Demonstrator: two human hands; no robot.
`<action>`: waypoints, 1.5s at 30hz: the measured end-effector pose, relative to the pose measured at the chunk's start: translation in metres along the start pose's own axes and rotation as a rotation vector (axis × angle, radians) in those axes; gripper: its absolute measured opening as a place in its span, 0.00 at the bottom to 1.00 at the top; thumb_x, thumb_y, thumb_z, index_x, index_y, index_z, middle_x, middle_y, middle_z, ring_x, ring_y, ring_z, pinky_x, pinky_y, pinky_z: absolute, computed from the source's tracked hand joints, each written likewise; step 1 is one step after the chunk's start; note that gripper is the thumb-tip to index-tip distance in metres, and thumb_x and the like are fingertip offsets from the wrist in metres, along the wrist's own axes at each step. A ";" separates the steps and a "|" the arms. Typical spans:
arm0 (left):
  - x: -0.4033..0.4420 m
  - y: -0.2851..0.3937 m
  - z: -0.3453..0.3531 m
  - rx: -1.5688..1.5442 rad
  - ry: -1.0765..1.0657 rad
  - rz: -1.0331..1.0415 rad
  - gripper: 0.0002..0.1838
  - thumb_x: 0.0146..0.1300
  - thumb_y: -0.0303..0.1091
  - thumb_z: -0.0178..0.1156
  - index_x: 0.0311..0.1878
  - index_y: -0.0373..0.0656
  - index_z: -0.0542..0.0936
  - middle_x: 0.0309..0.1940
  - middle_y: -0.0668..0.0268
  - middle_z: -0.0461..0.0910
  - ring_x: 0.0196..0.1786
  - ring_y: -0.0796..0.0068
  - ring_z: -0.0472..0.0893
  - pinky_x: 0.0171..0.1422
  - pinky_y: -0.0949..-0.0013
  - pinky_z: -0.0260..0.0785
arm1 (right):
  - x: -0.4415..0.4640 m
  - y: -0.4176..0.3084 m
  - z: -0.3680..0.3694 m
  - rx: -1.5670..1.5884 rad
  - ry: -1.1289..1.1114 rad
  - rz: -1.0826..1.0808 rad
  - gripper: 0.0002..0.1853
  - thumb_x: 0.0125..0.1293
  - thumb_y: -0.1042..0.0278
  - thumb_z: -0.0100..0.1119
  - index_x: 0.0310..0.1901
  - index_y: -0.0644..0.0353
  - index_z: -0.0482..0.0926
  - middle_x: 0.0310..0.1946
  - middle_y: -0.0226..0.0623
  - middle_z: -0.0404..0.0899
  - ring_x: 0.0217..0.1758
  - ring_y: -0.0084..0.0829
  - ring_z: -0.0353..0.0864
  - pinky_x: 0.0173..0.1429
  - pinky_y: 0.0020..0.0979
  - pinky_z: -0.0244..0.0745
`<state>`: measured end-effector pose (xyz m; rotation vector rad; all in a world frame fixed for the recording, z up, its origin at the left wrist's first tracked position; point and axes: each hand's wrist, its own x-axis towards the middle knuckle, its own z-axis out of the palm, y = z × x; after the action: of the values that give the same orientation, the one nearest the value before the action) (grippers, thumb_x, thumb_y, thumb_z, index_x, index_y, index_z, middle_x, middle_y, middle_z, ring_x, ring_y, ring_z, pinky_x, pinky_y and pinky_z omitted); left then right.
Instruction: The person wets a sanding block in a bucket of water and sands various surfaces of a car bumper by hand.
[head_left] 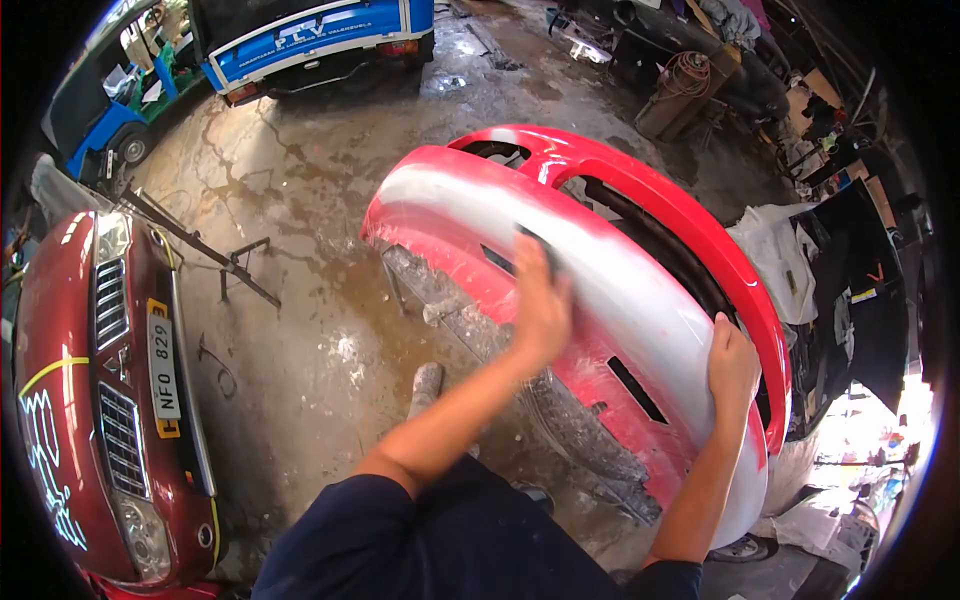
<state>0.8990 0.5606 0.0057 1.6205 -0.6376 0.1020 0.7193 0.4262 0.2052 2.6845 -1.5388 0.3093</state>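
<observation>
A red car bumper (620,265) with a broad grey-white patch along its face rests on a stand in front of me. My left hand (542,305) lies against that patch, slightly blurred, its fingers pressed over a dark sanding pad (537,238) that is mostly hidden under them. Farther right, my right hand (733,368) grips the bumper's upper edge beside the long dark opening, with the thumb on the painted side. Dark slots (637,390) show in the lower red part, where the paint looks scuffed and dusty.
To the left stands a dark red car front (60,330) with a number plate (163,365). Near it is a black metal stand (215,255). A blue vehicle (320,45) is parked at the back. Sheeting (775,260) and piled parts line the right side.
</observation>
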 end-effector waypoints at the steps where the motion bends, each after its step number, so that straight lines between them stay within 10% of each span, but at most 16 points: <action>1: -0.034 0.019 0.011 -0.008 -0.091 0.073 0.41 0.79 0.42 0.51 0.82 0.26 0.46 0.84 0.36 0.37 0.86 0.39 0.38 0.88 0.46 0.32 | -0.003 0.000 -0.001 -0.010 -0.012 0.003 0.31 0.79 0.44 0.40 0.41 0.64 0.86 0.38 0.60 0.84 0.45 0.65 0.82 0.52 0.58 0.74; 5: -0.083 0.031 0.016 -0.015 -0.399 0.180 0.45 0.73 0.39 0.56 0.82 0.28 0.44 0.83 0.34 0.37 0.86 0.37 0.38 0.87 0.43 0.33 | -0.003 -0.001 -0.003 0.022 -0.011 0.010 0.33 0.79 0.43 0.40 0.43 0.66 0.86 0.41 0.62 0.84 0.48 0.66 0.82 0.54 0.58 0.73; 13: 0.027 -0.012 -0.011 -0.058 0.068 -0.159 0.39 0.84 0.51 0.37 0.82 0.28 0.43 0.84 0.39 0.37 0.87 0.43 0.36 0.89 0.51 0.26 | -0.002 0.004 0.000 0.002 -0.014 0.019 0.31 0.79 0.43 0.41 0.43 0.63 0.87 0.40 0.61 0.85 0.47 0.65 0.82 0.55 0.57 0.74; 20: -0.074 0.051 0.034 -0.022 -0.282 0.248 0.42 0.78 0.41 0.52 0.83 0.29 0.44 0.84 0.39 0.37 0.87 0.43 0.37 0.88 0.45 0.29 | -0.002 0.006 -0.002 0.057 0.008 -0.013 0.32 0.79 0.43 0.43 0.41 0.67 0.86 0.39 0.64 0.82 0.46 0.66 0.82 0.51 0.58 0.74; 26: 0.075 -0.083 -0.032 -0.075 0.166 -0.259 0.40 0.83 0.46 0.43 0.81 0.24 0.43 0.84 0.37 0.35 0.87 0.45 0.37 0.89 0.56 0.28 | -0.005 0.004 -0.002 0.028 0.012 -0.012 0.29 0.78 0.43 0.45 0.42 0.63 0.86 0.38 0.63 0.83 0.44 0.66 0.82 0.51 0.59 0.74; 40: -0.089 0.058 0.024 0.012 -0.409 0.378 0.48 0.72 0.36 0.61 0.82 0.29 0.42 0.83 0.34 0.39 0.85 0.33 0.41 0.87 0.41 0.33 | -0.008 0.008 -0.008 0.043 -0.023 -0.005 0.30 0.79 0.43 0.40 0.43 0.59 0.86 0.41 0.60 0.85 0.49 0.64 0.83 0.56 0.57 0.74; 45: -0.028 0.012 0.005 0.142 -0.160 0.248 0.43 0.76 0.39 0.56 0.83 0.31 0.45 0.83 0.38 0.44 0.86 0.40 0.43 0.88 0.44 0.35 | -0.006 0.008 -0.003 0.068 -0.011 -0.016 0.29 0.79 0.43 0.40 0.43 0.59 0.86 0.40 0.59 0.85 0.48 0.64 0.82 0.55 0.58 0.74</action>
<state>0.8685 0.5651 0.0034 1.6907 -0.9719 0.2047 0.7092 0.4278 0.2069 2.7529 -1.5365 0.3534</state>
